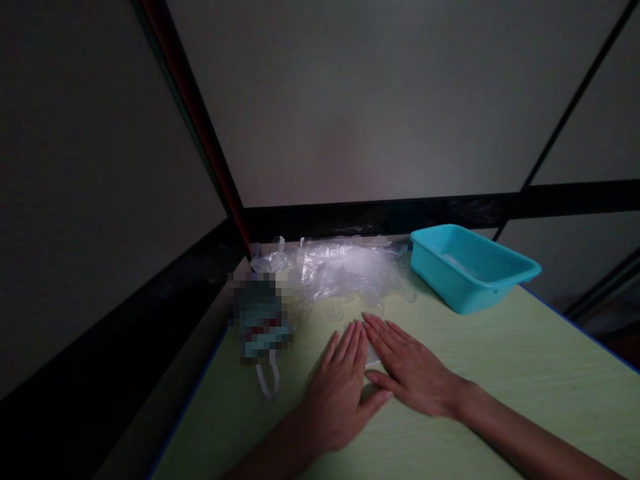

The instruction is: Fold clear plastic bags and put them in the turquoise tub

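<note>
My left hand (337, 393) lies flat on the light green table (500, 387), palm down, its fingers stretched out forward. Beside it on the right, my right hand (413, 367) is also palm down and flat, its fingers pointing up and to the left. The fingertips of both hands almost meet. Between and partly under them shows a small whitish, thin piece (371, 355); most of it is covered, so I cannot make out what it is. Just beyond the fingertips lies a spread of clear, crumpled plastic (345, 267).
A turquoise plastic basin (467, 273) stands at the back right, with something pale inside. At the left edge lies a blurred-out dark green item (263, 317) with a white loop (269, 380). Wall panels (375, 100) rise behind the table.
</note>
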